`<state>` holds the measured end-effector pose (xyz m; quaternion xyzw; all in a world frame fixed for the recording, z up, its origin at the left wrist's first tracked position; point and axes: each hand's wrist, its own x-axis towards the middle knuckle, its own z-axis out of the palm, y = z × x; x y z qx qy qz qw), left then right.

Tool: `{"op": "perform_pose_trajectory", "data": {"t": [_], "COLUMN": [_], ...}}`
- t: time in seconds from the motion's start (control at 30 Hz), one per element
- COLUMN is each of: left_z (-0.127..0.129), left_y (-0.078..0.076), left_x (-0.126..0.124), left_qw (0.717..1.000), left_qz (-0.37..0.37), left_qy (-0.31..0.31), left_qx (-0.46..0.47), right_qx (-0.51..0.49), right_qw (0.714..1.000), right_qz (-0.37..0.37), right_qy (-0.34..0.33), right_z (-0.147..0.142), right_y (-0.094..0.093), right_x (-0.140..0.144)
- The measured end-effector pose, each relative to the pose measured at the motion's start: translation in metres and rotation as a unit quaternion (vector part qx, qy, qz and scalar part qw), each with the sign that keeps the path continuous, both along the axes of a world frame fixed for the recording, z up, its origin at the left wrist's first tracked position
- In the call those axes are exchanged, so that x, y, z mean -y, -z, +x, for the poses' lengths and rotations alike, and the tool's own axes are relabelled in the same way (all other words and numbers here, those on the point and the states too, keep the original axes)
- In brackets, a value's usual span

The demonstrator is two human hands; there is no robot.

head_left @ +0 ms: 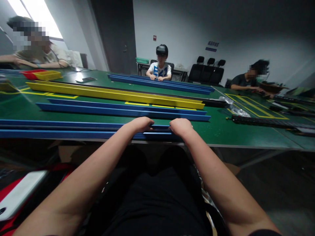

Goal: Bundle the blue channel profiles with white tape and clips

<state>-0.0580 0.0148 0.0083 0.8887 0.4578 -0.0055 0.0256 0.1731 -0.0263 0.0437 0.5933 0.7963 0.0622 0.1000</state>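
Close to the table's near edge lies a long blue channel (73, 134), with a thin dark strip (161, 128) running along inside it. My left hand (143, 124) is closed over the strip near the channel's right end, fingertips curled down and partly hidden. A short gap to the right, my right hand (181, 126) is also closed, its fingers pinched at the same strip. Just beyond my hands lies another blue channel (123, 111). Farther back is a yellow channel (118, 95) with a black bar (215, 103) behind it.
Across the green table (219, 131), a person sits behind more blue channels (159, 86); others sit left and right. Red (33, 74) and yellow (49, 75) trays stand left. Clear plastic wrap (238, 109) and a black bar (265, 121) lie right. A white device (22, 193) sits below left.
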Motion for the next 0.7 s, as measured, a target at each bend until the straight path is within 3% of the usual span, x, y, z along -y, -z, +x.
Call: {"op": "perform_pose_trajectory", "data": {"t": [0.23,0.5,0.7], "left_z": [0.011,0.032,0.043], "left_y": [-0.007,-0.009,-0.009], "left_x": [0.000,0.004,0.004], "left_qw": [0.998,0.998,0.999], "left_qz": [-0.046,-0.041,-0.045], "left_qy": [-0.046,-0.037,-0.029], "left_qx": [-0.015,-0.010,-0.007], "right_qx": [-0.013,-0.045,-0.042], "right_qw": [0.999,0.996,0.997], "right_qz": [-0.040,-0.077,-0.055], "right_qy": [0.008,0.015,0.017], "right_z": [0.011,0.041,0.064], "right_y": [-0.007,-0.003,0.006], "right_x": [0.005,0.005,0.003]}}
